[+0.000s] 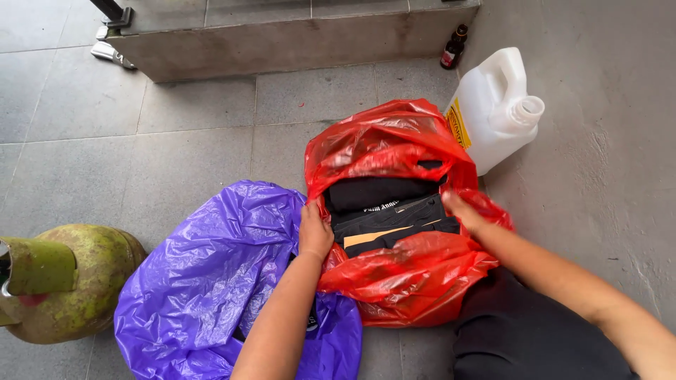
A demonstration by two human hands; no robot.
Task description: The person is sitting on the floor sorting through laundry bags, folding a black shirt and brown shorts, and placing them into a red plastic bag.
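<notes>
Red bag: thin plastic, on the floor between my arms, mouth open upward, long axis running left to right. Inside: folded dark clothes, black with a pale strip and small white print.
My left hand: closed on the bag's left rim. My right hand: fingers curled on the right rim, pulling it outward. Both equally near, the opening lying directly between them.
Purple bag: crumpled, touching the red one on its left.
White jug: behind-right, cap off, yellow label on its side.
Small brown bottle: by the step, red label.
Green gas cylinder: far left.
</notes>
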